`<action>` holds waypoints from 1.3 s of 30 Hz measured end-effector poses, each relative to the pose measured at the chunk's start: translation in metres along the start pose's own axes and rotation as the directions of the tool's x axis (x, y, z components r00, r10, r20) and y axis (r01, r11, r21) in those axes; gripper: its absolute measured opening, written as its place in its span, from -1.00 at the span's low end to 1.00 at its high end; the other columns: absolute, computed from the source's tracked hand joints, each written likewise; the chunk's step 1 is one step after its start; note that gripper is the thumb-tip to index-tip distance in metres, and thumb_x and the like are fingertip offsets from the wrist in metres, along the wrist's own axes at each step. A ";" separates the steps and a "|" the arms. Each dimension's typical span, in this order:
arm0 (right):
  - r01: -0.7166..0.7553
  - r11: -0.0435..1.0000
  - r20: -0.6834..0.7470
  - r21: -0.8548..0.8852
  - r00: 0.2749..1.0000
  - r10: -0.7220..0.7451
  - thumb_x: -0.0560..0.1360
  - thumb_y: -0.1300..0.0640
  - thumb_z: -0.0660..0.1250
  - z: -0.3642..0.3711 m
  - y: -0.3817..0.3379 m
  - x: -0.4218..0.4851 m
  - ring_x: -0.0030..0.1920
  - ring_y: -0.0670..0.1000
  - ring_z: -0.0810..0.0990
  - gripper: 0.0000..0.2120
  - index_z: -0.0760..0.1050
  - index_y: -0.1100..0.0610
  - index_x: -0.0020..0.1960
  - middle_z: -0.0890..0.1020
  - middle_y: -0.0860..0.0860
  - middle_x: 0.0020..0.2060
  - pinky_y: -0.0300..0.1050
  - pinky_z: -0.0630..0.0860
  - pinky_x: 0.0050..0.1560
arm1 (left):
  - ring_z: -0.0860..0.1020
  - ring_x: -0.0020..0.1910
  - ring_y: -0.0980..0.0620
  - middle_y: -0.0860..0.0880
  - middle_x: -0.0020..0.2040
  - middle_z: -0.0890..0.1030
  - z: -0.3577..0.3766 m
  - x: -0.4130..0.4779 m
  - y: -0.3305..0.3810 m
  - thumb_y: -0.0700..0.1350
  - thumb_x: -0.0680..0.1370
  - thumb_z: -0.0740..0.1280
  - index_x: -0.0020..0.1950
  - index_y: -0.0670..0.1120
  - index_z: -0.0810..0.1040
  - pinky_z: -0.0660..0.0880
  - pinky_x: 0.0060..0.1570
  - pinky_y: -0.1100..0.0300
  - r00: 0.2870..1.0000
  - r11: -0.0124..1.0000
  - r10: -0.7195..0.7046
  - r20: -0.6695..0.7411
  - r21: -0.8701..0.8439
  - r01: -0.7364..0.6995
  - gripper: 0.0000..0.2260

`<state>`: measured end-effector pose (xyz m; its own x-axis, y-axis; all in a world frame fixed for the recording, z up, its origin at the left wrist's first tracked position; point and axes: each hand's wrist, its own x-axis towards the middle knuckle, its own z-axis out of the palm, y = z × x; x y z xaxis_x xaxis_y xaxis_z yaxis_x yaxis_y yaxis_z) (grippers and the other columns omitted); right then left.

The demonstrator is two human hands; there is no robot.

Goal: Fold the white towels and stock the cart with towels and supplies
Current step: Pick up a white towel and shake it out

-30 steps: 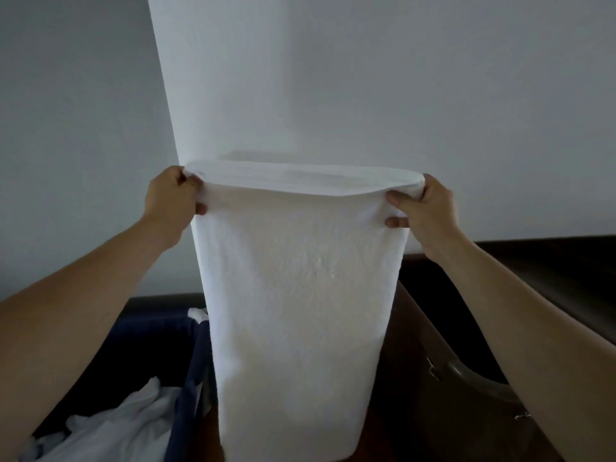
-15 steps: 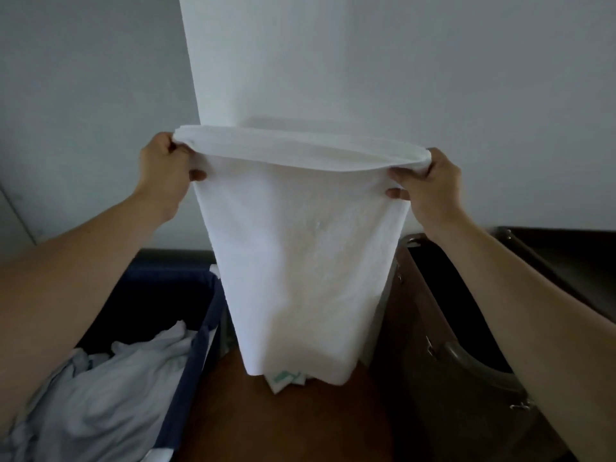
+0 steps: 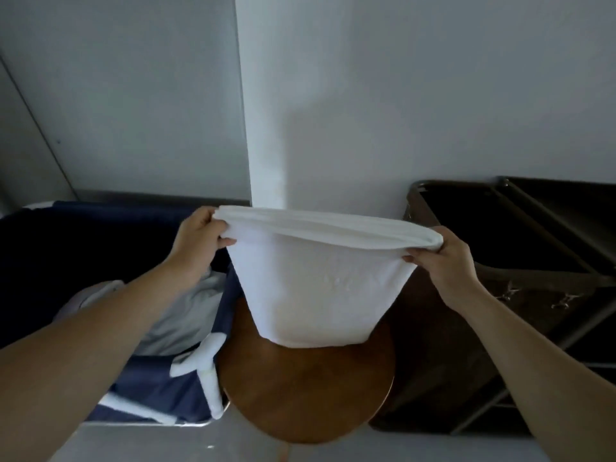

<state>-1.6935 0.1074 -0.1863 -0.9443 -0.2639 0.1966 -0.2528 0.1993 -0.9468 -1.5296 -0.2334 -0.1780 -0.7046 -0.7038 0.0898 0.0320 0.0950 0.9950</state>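
The doubled white towel (image 3: 320,288) hangs over the round bench (image 3: 300,395), lower edge about touching, likely for laying flat. The left hand (image 3: 196,241) and right hand (image 3: 443,261) each pinch a top corner, stretching it taut, between laundry bin (image 3: 150,388) and cart (image 3: 500,295).

A round brown wooden table (image 3: 300,395) stands near, at centre. Just beside its left edge is a dark blue fabric bin (image 3: 150,388) with white straps (image 3: 206,365) at its near right corner. On the far side rise a grey wall (image 3: 433,95) and a white column (image 3: 263,111).
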 end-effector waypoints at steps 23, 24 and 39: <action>-0.486 0.867 0.274 -0.106 0.824 0.496 0.46 0.27 0.46 0.014 0.155 -0.046 0.02 0.12 0.70 -0.81 0.65 0.19 0.07 0.73 0.10 -0.04 0.03 0.62 0.07 | 0.49 -0.10 -0.18 -0.18 -0.15 0.53 0.006 -0.032 -0.171 -0.03 0.31 0.29 -0.09 -0.20 0.53 0.43 -0.07 -0.06 0.844 0.787 -0.536 -0.019 0.350 0.508 -0.70; -0.508 0.858 0.292 -0.082 0.811 0.508 0.48 0.25 0.45 0.018 0.159 -0.030 0.01 0.10 0.70 -0.81 0.64 0.18 0.09 0.73 0.09 -0.03 -0.01 0.62 0.04 | 0.49 -0.10 -0.18 -0.17 -0.13 0.53 0.014 -0.019 -0.177 -0.02 0.28 0.28 -0.05 -0.21 0.53 0.43 -0.09 -0.08 0.827 0.772 -0.561 -0.043 0.334 0.541 -0.65; -0.751 0.645 0.197 -0.145 0.617 0.762 0.61 0.10 0.32 0.126 0.376 0.124 0.13 0.14 0.61 -0.68 0.52 0.20 0.32 0.62 0.12 0.17 0.15 0.55 0.21 | 0.57 0.02 -0.19 -0.19 0.07 0.60 0.116 0.158 -0.372 -0.19 0.59 0.29 0.22 -0.23 0.53 0.53 0.16 -0.17 0.733 0.586 -0.677 -0.061 0.558 0.587 -0.77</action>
<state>-1.8792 0.0304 -0.5503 -0.7335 -0.1963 -0.6507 0.5153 0.4637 -0.7208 -1.7356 -0.2984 -0.5389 -0.4954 -0.6231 -0.6052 -0.7907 0.0351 0.6112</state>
